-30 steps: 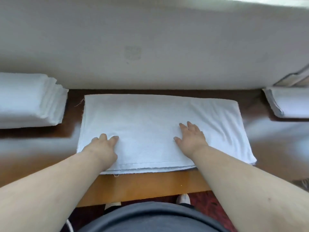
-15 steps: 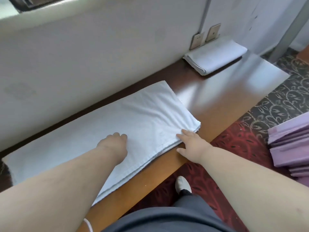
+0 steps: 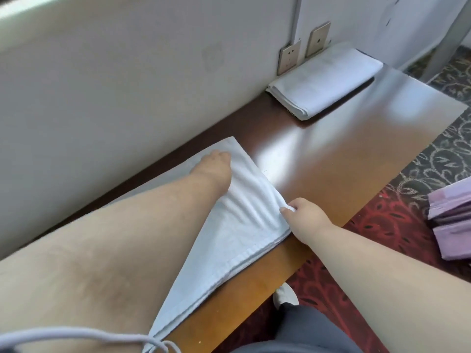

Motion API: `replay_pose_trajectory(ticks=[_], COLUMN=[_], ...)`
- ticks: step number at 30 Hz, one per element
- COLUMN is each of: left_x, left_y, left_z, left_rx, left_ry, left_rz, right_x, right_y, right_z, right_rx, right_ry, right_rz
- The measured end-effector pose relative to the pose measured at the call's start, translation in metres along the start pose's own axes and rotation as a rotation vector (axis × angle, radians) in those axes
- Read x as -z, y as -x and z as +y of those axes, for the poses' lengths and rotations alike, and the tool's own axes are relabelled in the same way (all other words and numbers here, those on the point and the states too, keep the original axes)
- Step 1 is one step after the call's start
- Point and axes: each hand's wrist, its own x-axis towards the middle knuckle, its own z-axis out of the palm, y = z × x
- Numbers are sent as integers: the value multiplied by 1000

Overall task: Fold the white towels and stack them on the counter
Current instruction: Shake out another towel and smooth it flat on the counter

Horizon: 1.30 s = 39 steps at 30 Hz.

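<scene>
Towel (image 3: 244,225) lies flat along the bench (image 3: 344,174), long axis running from the near-left to the far-right, its short end nearest the right hand (image 3: 307,215). That hand's fingers pinch the near end corner, while the left hand (image 3: 216,166) presses the far corner, its fingers hidden. Farther off, well apart by the wall, sits a folded towel (image 3: 328,80).

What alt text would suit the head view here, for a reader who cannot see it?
A person's right hand pinches the near right corner of a half-folded white towel on a wooden counter, while the left hand rests near its far corner. A folded towel lies farther right by the wall sockets.
</scene>
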Motion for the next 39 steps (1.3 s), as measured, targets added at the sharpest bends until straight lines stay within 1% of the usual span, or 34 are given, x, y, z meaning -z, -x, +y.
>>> replay_pose_trajectory(ticks=[3, 5, 7, 10, 13, 16, 18, 19, 20, 21, 22, 23, 24, 25, 26, 27, 28, 29, 31, 33, 34, 36, 37, 38, 39], left_x=[12, 13, 9, 10, 10, -2, -16, -25, -34, -45, -57, -69, -81, -91, -99, -106, -110, -112, -112, -112, -113, -119, -123, -128, -133], left_y=[-38, -59, -75, -87, -95, -87, -72, -61, -48, -34, -19, -2, 17, 37, 55, 71, 83, 91, 102, 116, 124, 141, 150, 158, 166], left_z=[-9, -15, -19, -23, -29, -30, -31, -32, -33, -35, -37, -41, -45, -50, -56, -62, -68, -72, -79, -83, -85, -89, -92, -96, -100], left_rx=[144, 188, 183, 139, 98, 86, 4, -50, -94, -117, -113, -80, -19, 50, 109, 147, 167, 175, 161, 116, 102, 136, 179, 219, 245], left_ry=[64, 150, 183, 103, 232, 327, 404, 437, 441, 397, 307, 209, 139, 101, 91, 84, 71, 59, 63, 98, 126, 145, 126, 104, 88], left_rz=[42, 29, 13, -30, 54, 154, 171, 151, 123, 103, 109, 128, 141, 132, 109, 84, 62, 37, -11, -24, -9, 29, 39, 38, 27], right_x=[3, 6, 9, 11, 16, 19, 17, 13, 7, -2, -13, -25, -39, -53, -63, -69, -72, -72, -70, -81, -91, -111, -116, -115, -110], right_y=[-4, -6, -7, -9, -15, -20, -16, -12, -7, -1, 5, 10, 12, 13, 11, 7, 3, 1, 3, 8, 10, 6, -2, -14, -27], right_z=[-1, 0, 3, 7, 8, 3, -2, -6, -12, -21, -31, -41, -49, -54, -54, -51, -46, -42, -45, -67, -82, -106, -113, -116, -114], right_rx=[40, 61, 76, 69, 5, -45, -50, 10, 129, 292, 464, 602, 693, 741, 746, 726, 700, 677, 646, 698, 765, 886, 890, 845, 776], right_ry=[-29, -16, 13, 46, 75, 89, 83, 133, 195, 243, 285, 342, 419, 503, 602, 709, 796, 848, 813, 684, 650, 686, 734, 785, 823], right_rz=[26, 14, -16, -60, -78, -4, 110, 193, 268, 300, 271, 180, 62, -50, -133, -178, -183, -154, -10, 108, 113, 37, -14, -43, -37])
